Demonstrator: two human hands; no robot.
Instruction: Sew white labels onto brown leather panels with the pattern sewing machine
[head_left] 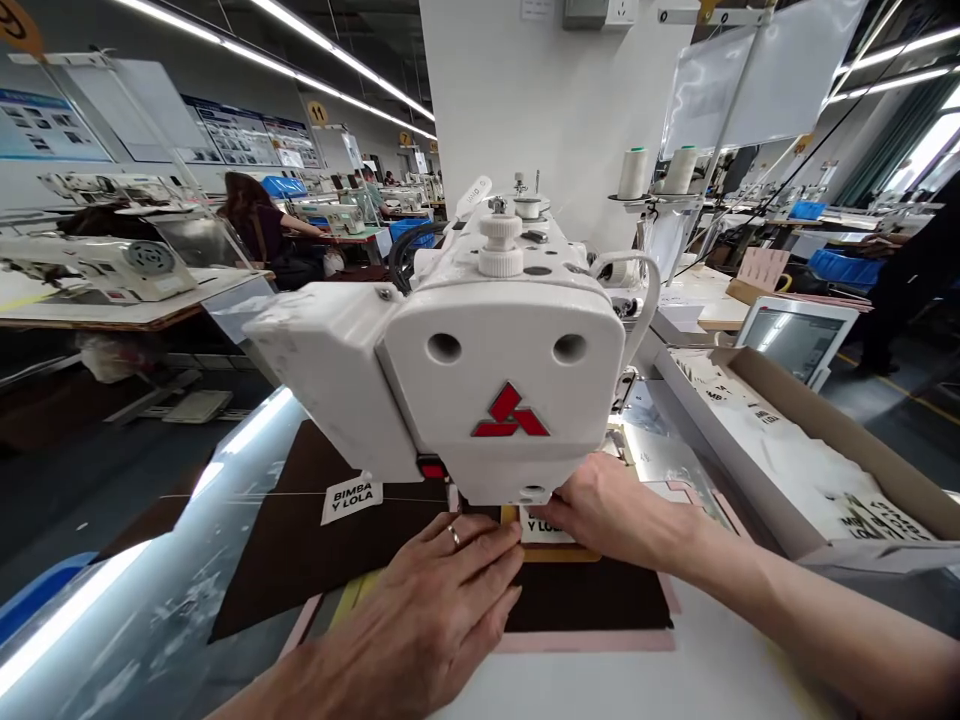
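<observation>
The head camera looks forward and down, close above both hands (435, 600).

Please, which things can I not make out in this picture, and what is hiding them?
All in the head view:
- Full lettering of the label under the sewing machine: covered by the machine and the right hand.
- Rest of the left forearm: cut off by the bottom edge.
- Tablet screen content: glare, too small.
- Person at far right: cut off by the right edge.
</observation>
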